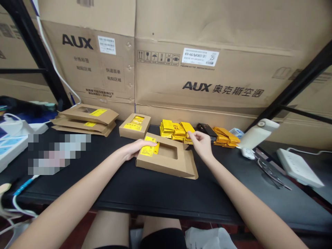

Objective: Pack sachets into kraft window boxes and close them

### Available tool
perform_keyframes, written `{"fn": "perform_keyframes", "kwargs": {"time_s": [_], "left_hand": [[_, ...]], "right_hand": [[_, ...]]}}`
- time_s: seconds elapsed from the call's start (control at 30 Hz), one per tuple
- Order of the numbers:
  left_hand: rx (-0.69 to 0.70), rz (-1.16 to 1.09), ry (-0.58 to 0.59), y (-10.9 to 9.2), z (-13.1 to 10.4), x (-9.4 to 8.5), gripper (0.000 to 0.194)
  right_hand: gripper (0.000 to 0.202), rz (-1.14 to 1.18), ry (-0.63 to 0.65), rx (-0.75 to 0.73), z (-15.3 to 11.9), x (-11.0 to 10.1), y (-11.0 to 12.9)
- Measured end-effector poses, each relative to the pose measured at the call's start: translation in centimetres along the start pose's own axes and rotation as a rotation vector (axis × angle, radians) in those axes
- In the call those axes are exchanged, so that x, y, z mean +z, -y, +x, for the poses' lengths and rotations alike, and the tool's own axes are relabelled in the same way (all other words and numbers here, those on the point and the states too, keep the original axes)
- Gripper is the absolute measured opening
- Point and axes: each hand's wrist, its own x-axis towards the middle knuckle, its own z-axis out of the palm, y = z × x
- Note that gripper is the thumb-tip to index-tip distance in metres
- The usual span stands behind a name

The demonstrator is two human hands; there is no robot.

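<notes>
My left hand grips the left end of a brown windowed box, whose right end flap is open. A yellow label is on the box, and a bit of yellow shows at the window's left edge. My right hand has its fingers pinched at the right side of several stacked yellow packets, just behind the box; they seem to be on one packet. Behind my left hand stands a closed brown box with yellow showing through its window.
Flattened windowed boxes lie at the back left. Orange packets, a black item, a white bottle, glasses and a power strip are on the right. Large AUX cartons stand behind.
</notes>
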Motion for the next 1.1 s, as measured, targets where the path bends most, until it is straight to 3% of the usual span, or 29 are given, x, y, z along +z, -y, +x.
{"fn": "perform_keyframes", "kwargs": {"time_s": [0.1,0.17,0.27,0.37,0.47,0.6,0.93,1.1], "left_hand": [[-0.018,-0.020,0.014,0.0,0.0,-0.4,0.046],[-0.012,-0.011,0.028,0.0,0.0,-0.6,0.045],[0.016,0.004,0.040,0.1,0.0,-0.6,0.047],[0.024,0.015,0.039,0.1,-0.1,-0.6,0.050],[0.019,0.032,0.030,0.1,-0.1,-0.6,0.052],[0.032,0.036,0.038,0.1,0.0,-0.6,0.053],[0.057,0.033,0.056,0.2,0.0,-0.7,0.052],[0.077,0.028,0.069,0.2,0.1,-0.7,0.056]], "right_hand": [[0.027,-0.139,-0.125,-0.249,1.2,0.0,0.8],[0.020,-0.269,-0.070,-0.414,2.3,0.4,1.6],[0.019,-0.452,0.116,-0.600,3.9,1.7,2.8],[0.031,-0.618,0.356,-0.594,5.1,3.3,3.5],[0.043,-0.773,0.499,-0.500,5.8,4.6,3.8],[0.037,-0.896,0.630,-0.430,6.0,5.7,4.0],[0.047,-0.931,0.567,-0.436,7.1,6.6,4.1],[0.033,-0.921,0.463,-0.482,7.8,6.9,4.2]]}}
